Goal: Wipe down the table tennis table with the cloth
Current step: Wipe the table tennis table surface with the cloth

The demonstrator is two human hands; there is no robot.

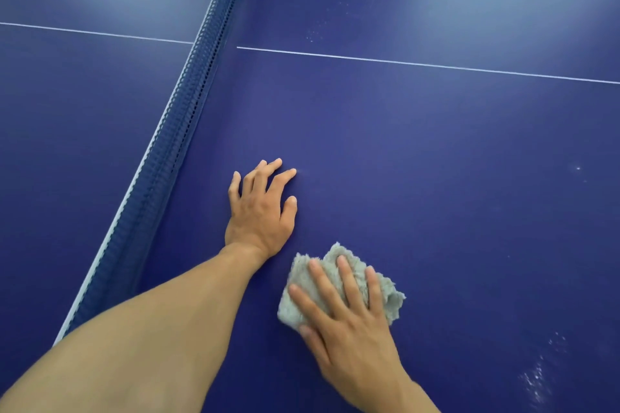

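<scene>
The dark blue table tennis table (419, 151) fills the view. A crumpled grey-green cloth (385, 292) lies on it near the bottom centre. My right hand (349, 322) presses flat on the cloth, fingers spread over its top. My left hand (260, 208) rests palm down on the bare surface just left of and beyond the cloth, fingers apart and holding nothing. Its forearm runs in from the lower left.
The net (174, 131) runs diagonally from the lower left up to the top centre, close to my left hand. A thin white centre line (419, 63) crosses the table beyond the hands. Pale dusty specks (536, 379) mark the surface at the lower right and near the upper middle.
</scene>
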